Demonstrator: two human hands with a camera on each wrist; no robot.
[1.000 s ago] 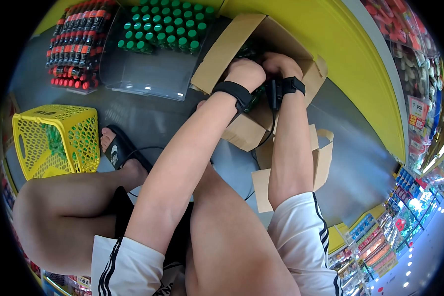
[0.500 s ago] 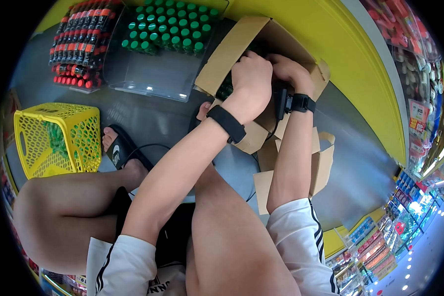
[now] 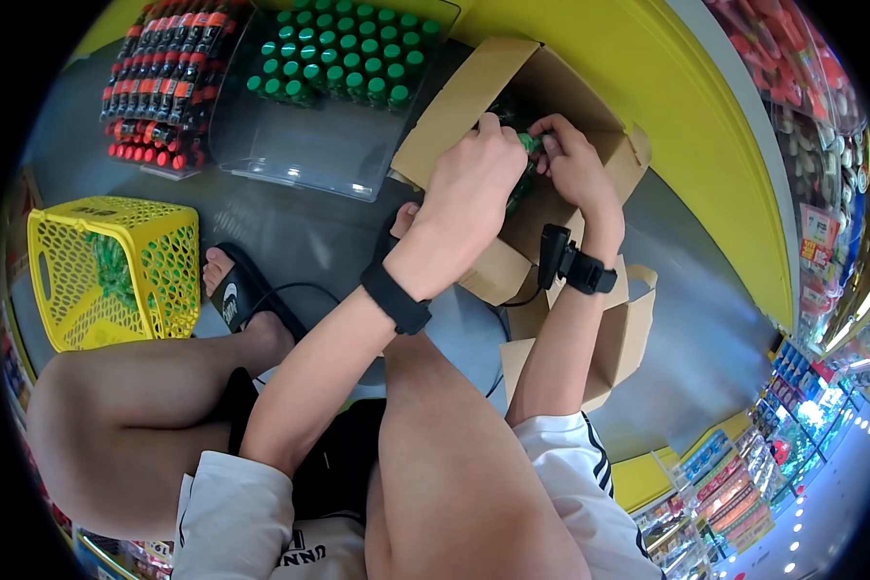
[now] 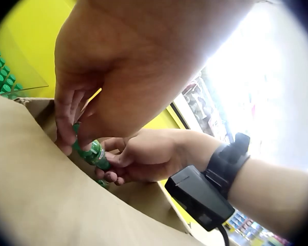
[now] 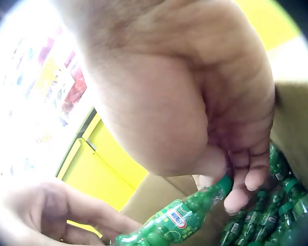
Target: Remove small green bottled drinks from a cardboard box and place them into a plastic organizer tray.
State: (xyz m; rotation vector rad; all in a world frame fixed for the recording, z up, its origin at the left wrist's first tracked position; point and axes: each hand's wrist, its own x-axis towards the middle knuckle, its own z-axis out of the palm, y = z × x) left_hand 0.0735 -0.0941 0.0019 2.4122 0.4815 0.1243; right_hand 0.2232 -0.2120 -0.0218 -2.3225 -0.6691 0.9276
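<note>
A small green bottle (image 5: 167, 225) with a green cap spans the space between both hands, over the opening of a cardboard box (image 3: 466, 87). My right hand (image 3: 580, 169) pinches its capped end between thumb and fingers. At the bottle's other end, the fingertips of my left hand (image 3: 472, 188) grip it, as the left wrist view shows. Several similar green bottles (image 5: 256, 220) lie inside the box beneath the right hand. The bottle's label faces the right wrist camera.
Left of the box, a clear tray (image 3: 295, 159) holds rows of green-capped bottles (image 3: 348, 58). Dark bottles with red caps (image 3: 164, 87) stand beyond it. A yellow basket (image 3: 169, 227) containing green items sits at the left. A second open carton (image 3: 628, 329) lies nearer, beside my right forearm.
Both hands have drawn up and back from deep inside the box. A green bottle now shows between their fingers. The left forearm has shifted toward the body.
</note>
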